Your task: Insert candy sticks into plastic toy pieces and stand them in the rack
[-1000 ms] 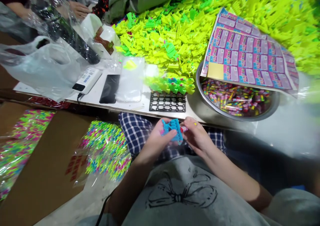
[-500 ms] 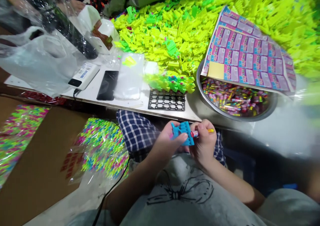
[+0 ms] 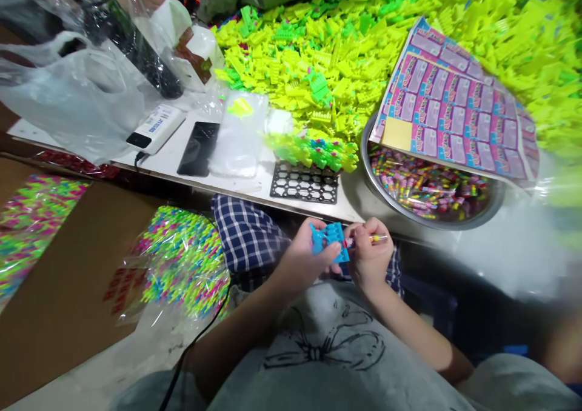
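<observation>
One blue piece is held by left hand, tube pinched at its 3 o'clock by right hand; tube could get dropped if gripped sloppily.

Small hand-assembly workshop, by look of it: white bench heaped with yellow-green plastic parts, steel basin of wrapped sticks, printed label sheets over basin; clear bags of multicoloured pieces by cardboard; blue moulded piece in left hand.
</observation>
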The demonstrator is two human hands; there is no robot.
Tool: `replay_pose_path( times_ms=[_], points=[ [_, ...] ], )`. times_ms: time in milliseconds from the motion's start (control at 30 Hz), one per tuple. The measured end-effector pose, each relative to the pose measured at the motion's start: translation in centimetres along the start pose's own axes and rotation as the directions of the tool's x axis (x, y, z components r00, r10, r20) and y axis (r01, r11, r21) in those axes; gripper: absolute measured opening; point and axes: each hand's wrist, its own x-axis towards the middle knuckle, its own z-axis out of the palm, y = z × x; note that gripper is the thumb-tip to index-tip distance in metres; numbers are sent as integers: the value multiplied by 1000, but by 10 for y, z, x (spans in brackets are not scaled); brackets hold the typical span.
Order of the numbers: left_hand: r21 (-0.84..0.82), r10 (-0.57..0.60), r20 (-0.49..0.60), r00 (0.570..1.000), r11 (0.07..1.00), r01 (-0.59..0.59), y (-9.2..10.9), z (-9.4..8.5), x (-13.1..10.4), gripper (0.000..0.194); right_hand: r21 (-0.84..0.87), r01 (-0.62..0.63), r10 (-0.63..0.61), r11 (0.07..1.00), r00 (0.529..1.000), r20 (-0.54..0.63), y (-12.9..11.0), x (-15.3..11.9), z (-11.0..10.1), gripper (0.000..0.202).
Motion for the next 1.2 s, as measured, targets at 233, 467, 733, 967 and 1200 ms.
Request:
replay_pose_path(
  times_ms=[233, 467, 733, 967, 1200],
  points=[
    [-19, -11, -9, 1000, 1000, 10, -6, -13, 14, 30, 46, 6, -14, 999, 986, 168, 5, 16, -3, 16],
    [-56, -43, 86, 995, 997, 48, -9, -16, 16, 30, 15, 186, -184, 983, 953, 239, 17, 20, 1, 13],
    [-54, -39, 42, 998, 998, 41, -16, -12, 19, 34, -26, 188, -186, 982, 981, 54, 32, 12, 4, 25],
    [-99, -51, 17, 999, 994, 53, -16, -10, 20, 32, -6, 162, -162, 987, 987, 23, 30, 10, 6, 26],
    [-88, -63, -5, 998, 994, 62, -18, -9, 21, 32, -16, 118, -118, 993, 993, -6, 31, 8, 7, 24]
  ],
)
